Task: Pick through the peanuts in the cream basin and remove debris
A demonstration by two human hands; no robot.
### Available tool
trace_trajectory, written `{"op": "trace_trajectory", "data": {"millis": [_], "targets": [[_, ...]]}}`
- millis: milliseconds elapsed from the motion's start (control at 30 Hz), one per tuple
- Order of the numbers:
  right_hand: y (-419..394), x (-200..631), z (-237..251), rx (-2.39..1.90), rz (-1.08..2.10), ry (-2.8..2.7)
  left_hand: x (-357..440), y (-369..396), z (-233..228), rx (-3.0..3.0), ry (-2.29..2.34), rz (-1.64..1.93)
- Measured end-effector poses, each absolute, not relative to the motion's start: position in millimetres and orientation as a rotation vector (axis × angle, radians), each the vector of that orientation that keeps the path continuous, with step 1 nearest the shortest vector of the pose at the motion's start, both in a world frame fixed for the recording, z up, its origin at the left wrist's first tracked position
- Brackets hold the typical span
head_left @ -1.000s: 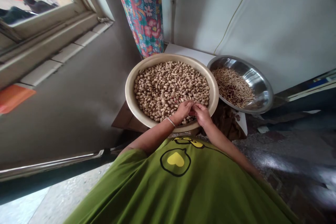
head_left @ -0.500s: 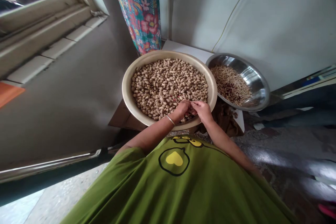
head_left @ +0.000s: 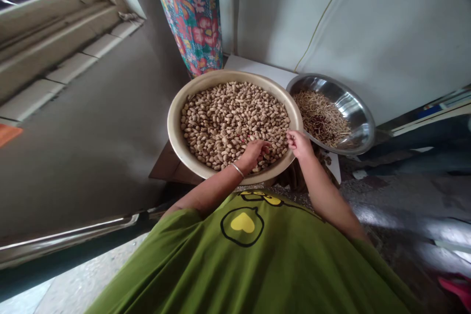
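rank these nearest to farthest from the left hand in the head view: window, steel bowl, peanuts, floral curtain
From the left hand:
1. Peanuts: right at the hand, filling the basin.
2. Steel bowl: just past the basin, on the right.
3. Floral curtain: beyond the basin's far rim.
4. Window: far upper left.

tan peanuts [head_left: 231, 117], multicol flrl cloth [head_left: 198, 19]

No readable text, labels or numbers
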State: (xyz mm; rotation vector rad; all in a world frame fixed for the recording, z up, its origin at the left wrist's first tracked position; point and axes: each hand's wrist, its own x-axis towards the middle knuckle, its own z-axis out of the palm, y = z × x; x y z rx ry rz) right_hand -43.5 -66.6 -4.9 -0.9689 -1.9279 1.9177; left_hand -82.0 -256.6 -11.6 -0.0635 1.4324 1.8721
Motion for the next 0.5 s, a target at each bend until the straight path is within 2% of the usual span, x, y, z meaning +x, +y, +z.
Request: {"op": "trace_trajectory", "data": {"millis": [167, 233, 267, 300, 367, 500], "targets": [[-65.0, -77.8, -8.6, -0.933, 0.697, -2.83, -83.9, -257.9, -15.0, -0.041, 1.414, 1.895], [-66.3, -85.2, -9.2, -0.892, 0.507, -2.973, -84.9, -258.3, -16.7, -0.043, 1.422, 1.897], [-67.2, -87.0, -9.3, -0.857, 0.511, -2.981, -85.4, -258.5, -17.4, -0.042, 1.426, 1.899], [-68.6, -87.3, -9.2, -0.82, 0.583, -2.946, -85.9, -258.6, -18.2, -0.039, 1.43, 1.907], [-74.2, -84.1, -8.3, -0.789, 0.927, -2.744, -86.6, -258.7, -19.5, -0.023, 1.435, 1.94], [-98.5, -67.4, -3.5, -0.772, 2.004, -2.096, -86.7, -258.9, -20.8, 0.052, 1.445, 2.0]]}}
